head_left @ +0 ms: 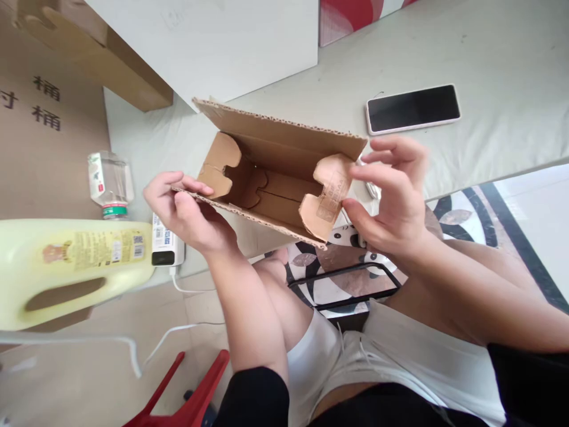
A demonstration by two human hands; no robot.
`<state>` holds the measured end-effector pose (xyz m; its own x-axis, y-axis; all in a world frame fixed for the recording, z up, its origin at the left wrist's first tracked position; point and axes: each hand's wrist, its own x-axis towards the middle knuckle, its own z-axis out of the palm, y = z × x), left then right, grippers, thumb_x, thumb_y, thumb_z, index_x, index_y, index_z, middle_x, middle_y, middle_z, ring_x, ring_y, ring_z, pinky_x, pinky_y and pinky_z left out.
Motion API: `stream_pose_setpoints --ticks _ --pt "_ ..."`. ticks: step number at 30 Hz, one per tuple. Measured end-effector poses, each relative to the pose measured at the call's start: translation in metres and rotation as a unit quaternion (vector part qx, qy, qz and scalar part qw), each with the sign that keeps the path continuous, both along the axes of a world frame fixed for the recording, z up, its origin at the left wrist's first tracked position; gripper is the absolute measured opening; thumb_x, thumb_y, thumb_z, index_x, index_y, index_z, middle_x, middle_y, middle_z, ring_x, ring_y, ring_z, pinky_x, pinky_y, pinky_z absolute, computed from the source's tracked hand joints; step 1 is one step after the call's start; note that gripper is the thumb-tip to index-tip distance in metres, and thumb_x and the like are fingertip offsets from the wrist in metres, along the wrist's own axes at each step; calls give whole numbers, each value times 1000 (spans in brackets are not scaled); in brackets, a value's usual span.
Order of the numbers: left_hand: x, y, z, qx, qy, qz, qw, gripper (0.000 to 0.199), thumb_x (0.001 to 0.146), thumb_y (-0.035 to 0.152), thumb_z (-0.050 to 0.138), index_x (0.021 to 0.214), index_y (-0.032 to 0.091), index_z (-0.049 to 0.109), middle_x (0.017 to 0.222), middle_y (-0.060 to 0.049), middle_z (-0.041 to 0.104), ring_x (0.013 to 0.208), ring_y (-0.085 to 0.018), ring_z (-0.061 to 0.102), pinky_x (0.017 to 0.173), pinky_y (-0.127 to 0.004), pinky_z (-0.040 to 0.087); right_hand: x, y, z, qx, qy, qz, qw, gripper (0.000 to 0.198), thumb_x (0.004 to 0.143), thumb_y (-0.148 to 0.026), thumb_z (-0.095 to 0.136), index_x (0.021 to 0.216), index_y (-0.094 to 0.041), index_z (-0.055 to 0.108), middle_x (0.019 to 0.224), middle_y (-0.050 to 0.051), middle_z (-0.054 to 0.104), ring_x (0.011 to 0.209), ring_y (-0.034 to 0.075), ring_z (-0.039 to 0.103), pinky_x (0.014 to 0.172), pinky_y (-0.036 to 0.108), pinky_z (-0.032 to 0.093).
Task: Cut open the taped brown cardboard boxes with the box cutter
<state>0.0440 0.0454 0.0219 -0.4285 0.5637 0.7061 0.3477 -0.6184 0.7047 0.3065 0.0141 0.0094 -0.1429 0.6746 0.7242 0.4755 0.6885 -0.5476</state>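
Head view: the open cardboard box (282,198) is held up between left hand (191,216) and right hand (393,198), both touching it, long axis running left to right, right end angled toward the lap (313,356); left fingers grip the near-left corner, right fingers pinch the right end flap (329,191)

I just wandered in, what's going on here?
A person is holding an open cardboard box in front of them, its top facing up so that the inside shows. The left hand grips the box near its left end, while the right hand has fingertips at the printed end flap on the right. A phone with a dark screen lies beyond the right hand, and a big yellow jug is off to the left.
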Motion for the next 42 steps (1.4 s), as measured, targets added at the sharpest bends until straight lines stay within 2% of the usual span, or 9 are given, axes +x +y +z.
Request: stream_pose_setpoints --ticks 4,8,13,20,24,28,32,37,42 --pt "-8 2 -6 11 11 -25 1000 31 89 39 54 104 12 59 79 1 48 64 -7 48 69 -25 41 1 3 -3 -34 7 90 995 61 91 -26 54 148 -35 34 151 8 44 144 28 43 111 53 51" --pt "-8 0 -8 11 29 -23 999 36 90 42 59 112 13 63 98 -4 58 80 -10 56 77 -27 45 3 0 0 -89 -6 129 988 38 93 -21 50 127 -33 62 150 5 45 139 28 49 110 51 51" --pt "-7 -3 -10 -15 48 -31 998 40 94 39 59 124 12 60 102 -5 62 96 -13 59 90 -31 46 3 -1 -2 -123 0 145 982 25 96 -26 49 113 -29 67 151 5 42 138 29 49 110 52 50" --pt "-3 -4 -11 -18 85 -32 996 36 97 35 58 126 14 61 118 -5 62 113 -11 59 107 -30 43 0 -2 -6 -140 53 142 978 55 95 -38 52 146 -34 34 147 9 49 138 28 50 115 56 46" --pt "-7 -4 -14 -56 112 0 992 41 94 37 62 128 14 62 125 -10 62 122 -17 58 114 -38 39 3 -3 -3 -134 -11 126 983 34 96 -38 50 129 -30 58 143 8 51 137 29 49 117 56 42" --pt "-12 -3 -18 -77 145 17 986 38 91 35 62 124 15 67 134 -13 57 133 -22 51 121 -44 34 3 -4 0 -141 -22 114 983 32 97 -39 47 122 -28 64 143 9 51 136 30 49 115 57 43" --pt "-13 -2 -18 -126 142 13 982 31 87 23 58 112 17 76 142 -12 47 130 -23 53 119 -45 35 1 -5 1 -143 -21 115 983 31 97 -38 48 122 -28 65 142 9 52 133 29 51 113 56 45" --pt "-9 -3 -9 -161 131 13 978 29 83 13 56 98 14 80 116 -10 55 111 -17 59 111 -40 43 1 -6 4 -142 -8 132 981 29 96 -35 51 120 -26 66 141 10 54 132 28 53 112 53 47" --pt "-9 -5 -6 -167 141 0 976 29 85 15 56 103 16 79 117 -8 53 112 -16 57 117 -40 40 2 -7 6 -161 -12 151 975 30 97 -38 51 120 -27 67 144 9 53 135 28 52 114 54 46"
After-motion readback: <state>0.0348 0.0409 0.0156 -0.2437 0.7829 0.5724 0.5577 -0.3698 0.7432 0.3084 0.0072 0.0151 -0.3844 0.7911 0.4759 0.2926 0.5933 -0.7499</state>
